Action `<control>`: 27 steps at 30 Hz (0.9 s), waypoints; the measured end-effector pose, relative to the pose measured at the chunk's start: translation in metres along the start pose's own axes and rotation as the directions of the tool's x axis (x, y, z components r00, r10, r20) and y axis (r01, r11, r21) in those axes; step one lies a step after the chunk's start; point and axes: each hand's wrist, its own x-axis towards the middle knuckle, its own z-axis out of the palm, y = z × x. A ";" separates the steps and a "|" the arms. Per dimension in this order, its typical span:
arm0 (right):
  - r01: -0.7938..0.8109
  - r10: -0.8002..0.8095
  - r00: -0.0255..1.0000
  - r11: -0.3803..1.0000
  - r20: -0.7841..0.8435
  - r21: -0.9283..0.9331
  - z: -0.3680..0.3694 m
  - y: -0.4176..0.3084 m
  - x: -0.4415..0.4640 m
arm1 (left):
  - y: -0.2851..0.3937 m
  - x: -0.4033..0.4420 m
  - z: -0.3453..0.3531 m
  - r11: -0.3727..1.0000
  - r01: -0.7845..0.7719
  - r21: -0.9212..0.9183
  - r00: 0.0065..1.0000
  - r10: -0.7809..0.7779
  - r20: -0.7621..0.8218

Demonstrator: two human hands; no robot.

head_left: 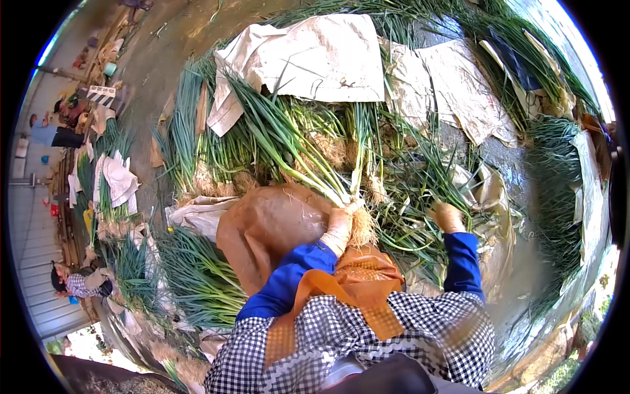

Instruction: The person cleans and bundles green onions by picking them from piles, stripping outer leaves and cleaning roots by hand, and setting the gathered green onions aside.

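My left hand [338, 226] is closed around a bunch of green onions [310, 172] just above the roots. Its pale stalks and long green leaves slant up and left, while the stringy roots [363, 228] hang beside the hand. Over the pile of loose onion leaves [410, 220] is my right hand [447, 217]; its fingers are too unclear to tell whether they grip anything. Just beyond, more onions [315, 134] lie with their roots toward me. A brown sheet [272, 220] spreads across my lap, left of the bunch.
White sacks [321, 56] cover part of the far onions. Further heaps of green onions [200, 276] lie at left, and another long heap [554, 197] lines the right. On the far left, other people [82, 282] sit near more bundles. Wet ground [147, 85] shows between the heaps.
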 end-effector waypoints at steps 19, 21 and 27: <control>-0.064 -0.148 0.985 0.147 0.086 0.987 0.003 -0.166 0.120 | -0.015 0.003 -0.008 0.954 -0.142 0.264 0.982 0.170 -0.086; 0.540 -0.436 0.835 0.764 -0.336 0.352 0.029 -0.146 0.145 | -0.024 0.012 -0.007 0.901 -0.244 0.359 0.949 0.298 -0.100; 0.550 -0.416 0.780 0.811 -0.467 0.197 -0.020 -0.173 0.085 | -0.019 0.013 -0.012 0.936 -0.191 0.295 0.971 0.224 -0.081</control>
